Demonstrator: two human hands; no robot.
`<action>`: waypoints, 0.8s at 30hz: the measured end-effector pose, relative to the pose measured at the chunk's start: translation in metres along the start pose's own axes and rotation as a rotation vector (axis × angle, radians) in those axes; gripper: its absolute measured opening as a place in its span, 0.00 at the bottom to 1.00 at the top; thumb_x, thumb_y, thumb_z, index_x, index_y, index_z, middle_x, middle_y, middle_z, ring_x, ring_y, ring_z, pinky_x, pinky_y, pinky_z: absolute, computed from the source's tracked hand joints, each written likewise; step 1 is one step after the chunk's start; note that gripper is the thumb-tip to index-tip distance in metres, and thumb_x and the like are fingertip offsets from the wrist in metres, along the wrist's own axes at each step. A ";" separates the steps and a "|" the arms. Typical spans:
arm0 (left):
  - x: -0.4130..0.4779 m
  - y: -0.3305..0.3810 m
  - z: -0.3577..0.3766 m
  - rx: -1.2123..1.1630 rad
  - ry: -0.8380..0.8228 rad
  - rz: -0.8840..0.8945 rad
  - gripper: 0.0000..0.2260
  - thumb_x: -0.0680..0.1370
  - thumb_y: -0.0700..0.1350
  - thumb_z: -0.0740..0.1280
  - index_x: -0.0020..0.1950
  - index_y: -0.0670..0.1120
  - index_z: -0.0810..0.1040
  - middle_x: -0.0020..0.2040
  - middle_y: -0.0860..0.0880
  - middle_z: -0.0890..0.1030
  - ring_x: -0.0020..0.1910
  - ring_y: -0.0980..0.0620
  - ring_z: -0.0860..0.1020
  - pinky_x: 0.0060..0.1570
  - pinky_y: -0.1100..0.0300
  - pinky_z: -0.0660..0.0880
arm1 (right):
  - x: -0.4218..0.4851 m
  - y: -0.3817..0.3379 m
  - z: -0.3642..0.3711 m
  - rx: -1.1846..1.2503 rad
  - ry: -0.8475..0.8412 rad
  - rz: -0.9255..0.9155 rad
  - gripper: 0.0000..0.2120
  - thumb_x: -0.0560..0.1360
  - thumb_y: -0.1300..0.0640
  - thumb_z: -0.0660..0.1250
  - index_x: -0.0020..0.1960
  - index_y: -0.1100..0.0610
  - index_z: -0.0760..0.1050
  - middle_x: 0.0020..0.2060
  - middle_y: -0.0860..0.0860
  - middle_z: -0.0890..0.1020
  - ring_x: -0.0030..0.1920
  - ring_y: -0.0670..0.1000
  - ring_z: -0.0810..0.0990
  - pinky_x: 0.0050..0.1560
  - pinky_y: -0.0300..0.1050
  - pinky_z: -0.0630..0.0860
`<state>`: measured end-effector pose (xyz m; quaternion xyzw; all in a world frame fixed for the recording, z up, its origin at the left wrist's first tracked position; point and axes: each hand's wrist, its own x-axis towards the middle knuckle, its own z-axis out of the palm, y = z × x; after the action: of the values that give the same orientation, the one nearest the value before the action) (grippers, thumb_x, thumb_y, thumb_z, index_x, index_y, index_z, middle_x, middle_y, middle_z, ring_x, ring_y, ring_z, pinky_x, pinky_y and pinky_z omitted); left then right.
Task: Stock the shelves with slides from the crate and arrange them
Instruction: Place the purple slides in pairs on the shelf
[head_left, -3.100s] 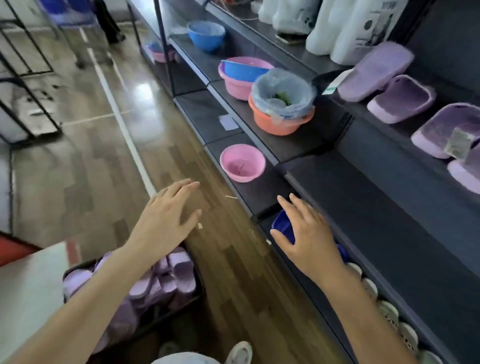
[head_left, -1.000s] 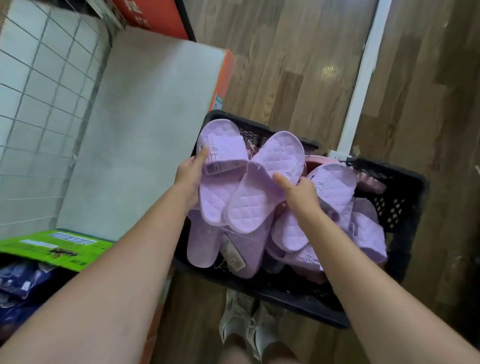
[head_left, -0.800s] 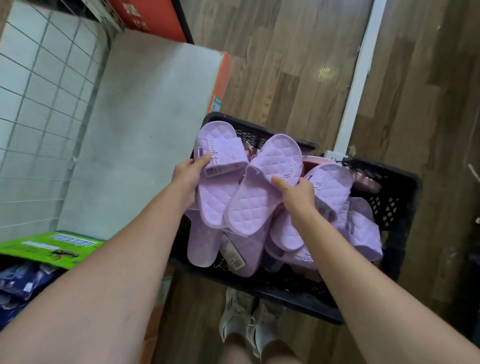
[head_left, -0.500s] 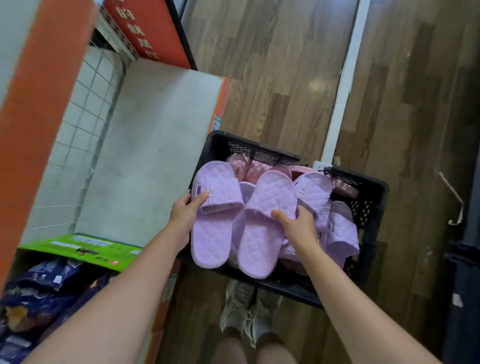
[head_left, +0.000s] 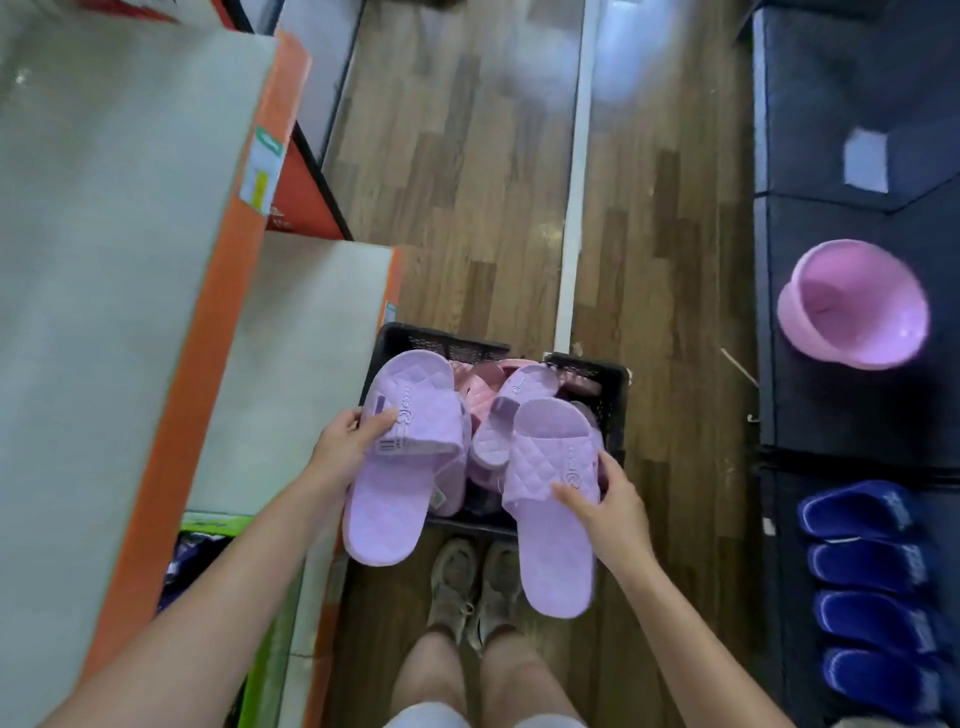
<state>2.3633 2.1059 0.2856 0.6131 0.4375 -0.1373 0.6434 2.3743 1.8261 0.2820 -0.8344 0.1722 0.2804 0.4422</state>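
Right now you have a lilac slide in each hand, both lifted above the black crate (head_left: 613, 410) on the wooden floor (head_left: 467, 182). Your left hand (head_left: 345, 447) is closed on the strap of the left slide (head_left: 400, 467) — thumb on top by the label, the other fingers hidden beneath — with the heel hanging down toward you. Your right hand (head_left: 605, 501) grips the right slide (head_left: 553, 514) at its strap edge, fingers curled over the quilted band, and that slide's heel also points at your shoes (head_left: 475, 582). More lilac and pink slides (head_left: 498, 410) lie piled in the crate beneath. On your right, the dark shelf (head_left: 831, 218) carries a pink basin (head_left: 857, 306) — below it, a row of navy slides (head_left: 872, 571). Orange-edged boards (head_left: 208, 364) stand to your left.
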 end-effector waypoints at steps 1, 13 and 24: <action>-0.013 0.011 0.000 0.017 -0.022 0.033 0.11 0.72 0.50 0.71 0.43 0.44 0.74 0.46 0.42 0.78 0.44 0.46 0.76 0.46 0.52 0.71 | -0.014 -0.005 -0.010 0.007 0.021 -0.014 0.35 0.69 0.47 0.72 0.72 0.51 0.63 0.67 0.48 0.72 0.64 0.51 0.73 0.60 0.54 0.75; -0.151 0.093 0.004 0.036 -0.244 0.294 0.09 0.74 0.47 0.69 0.48 0.43 0.76 0.43 0.46 0.80 0.42 0.47 0.78 0.39 0.58 0.72 | -0.152 -0.046 -0.103 0.074 0.284 -0.274 0.31 0.67 0.45 0.74 0.67 0.48 0.68 0.59 0.43 0.77 0.57 0.44 0.77 0.53 0.42 0.79; -0.242 0.142 0.050 0.077 -0.535 0.465 0.21 0.62 0.51 0.76 0.50 0.43 0.77 0.46 0.44 0.83 0.44 0.46 0.79 0.48 0.51 0.75 | -0.250 -0.039 -0.173 0.134 0.561 -0.361 0.32 0.66 0.44 0.74 0.67 0.45 0.67 0.59 0.41 0.76 0.57 0.43 0.76 0.53 0.42 0.78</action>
<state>2.3442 2.0036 0.5509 0.6625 0.0965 -0.1593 0.7255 2.2545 1.7131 0.5403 -0.8651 0.1549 -0.0549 0.4740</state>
